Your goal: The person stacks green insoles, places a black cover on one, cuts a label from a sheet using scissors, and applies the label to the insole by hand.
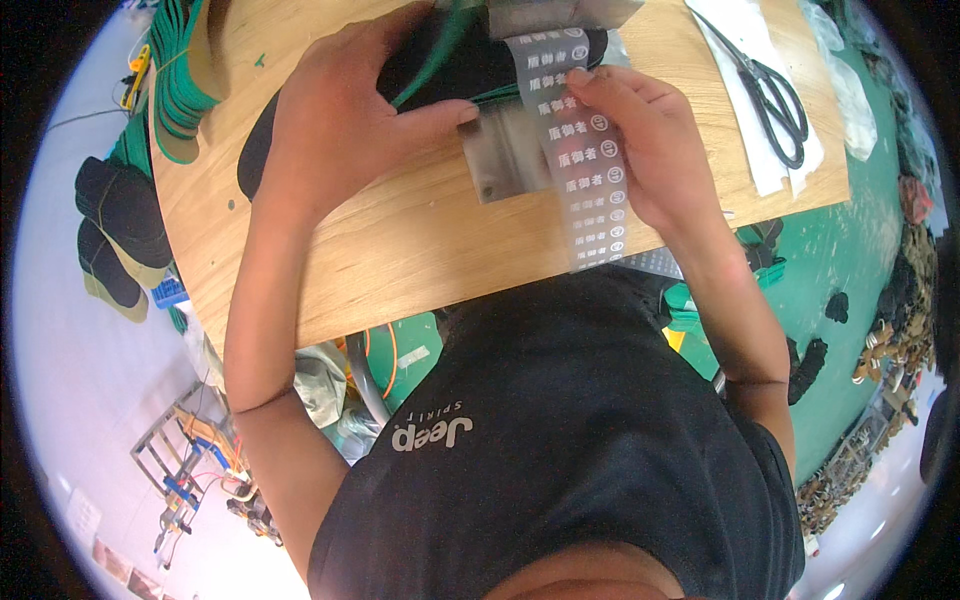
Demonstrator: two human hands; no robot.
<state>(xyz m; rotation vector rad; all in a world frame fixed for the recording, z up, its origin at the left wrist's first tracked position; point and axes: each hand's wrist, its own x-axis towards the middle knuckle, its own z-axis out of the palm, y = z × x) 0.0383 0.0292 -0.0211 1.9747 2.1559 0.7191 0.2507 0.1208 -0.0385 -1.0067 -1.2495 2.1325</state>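
Observation:
A black insole [470, 72] with a green edge lies across the far part of the wooden table, its middle under my left hand [345, 120]. That hand grips it, thumb stretched along the near edge toward a metal plate [510, 155]; the other fingertips are hidden. A green strip beside that hand is blurred by motion. My right hand [655, 135] pinches a translucent label strip [585, 160] with rows of white print. The strip runs from a blurred metal block [565, 14] over the insole's right end and hangs down past the table's near edge.
Black-handled scissors [770, 105] lie on white paper [745, 160] at the right of the table [400, 270]. Green-edged insoles [180, 85] are stacked at the far left corner. More black insoles [125, 215] sit beyond the left edge. Dark items lie on the green floor [840, 250].

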